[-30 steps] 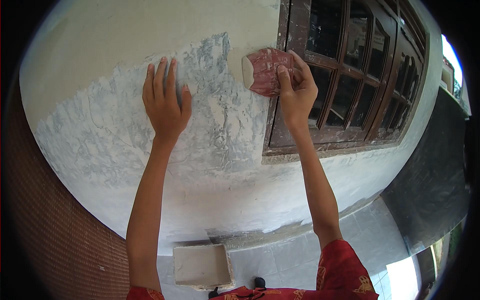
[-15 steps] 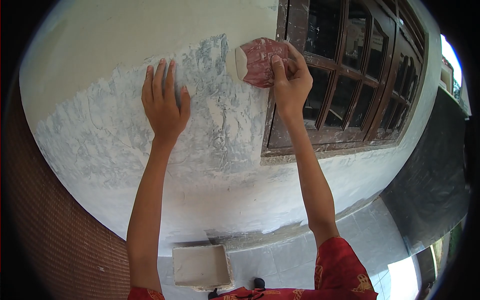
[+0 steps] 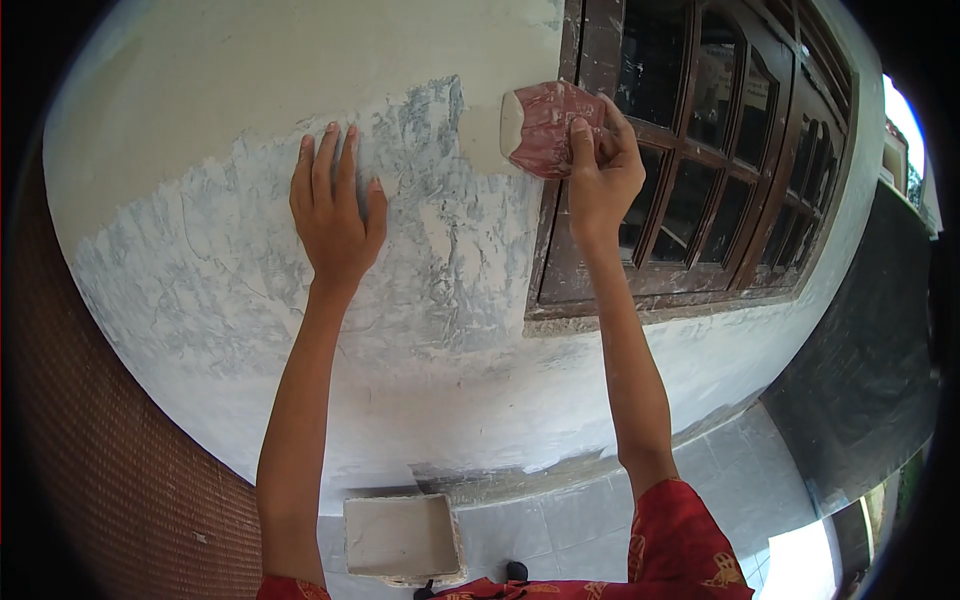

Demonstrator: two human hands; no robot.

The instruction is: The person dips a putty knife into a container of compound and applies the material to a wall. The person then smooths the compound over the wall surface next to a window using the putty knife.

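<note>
- Right hand (image 3: 608,165) is clamped on the red scraper (image 3: 550,130), thumb on the near face. Other fingers are partly hidden, so can't say exactly how they wrap.
- Scraper's right there in that grip, poking out to its left and overlapping the edge of the window frame (image 3: 560,285) from this angle. Can't tell if its pale end is touching the wall (image 3: 440,230).
- Left hand (image 3: 338,210) is well left of the grip, fingers apart, nothing in it, palm side to the wall. Looks like a brace imo.
- Tub (image 3: 456,540) of pale filler (image 3: 398,530) is way down below the grip, floor level by the looks of it.
- Step in hand, my read: smoothing filler onto the strip beside the frame.
- Next move, I'd say, calls for light, even pressure with the edge kept flat, so it doesn't gouge the coat or smear the frame.
</note>
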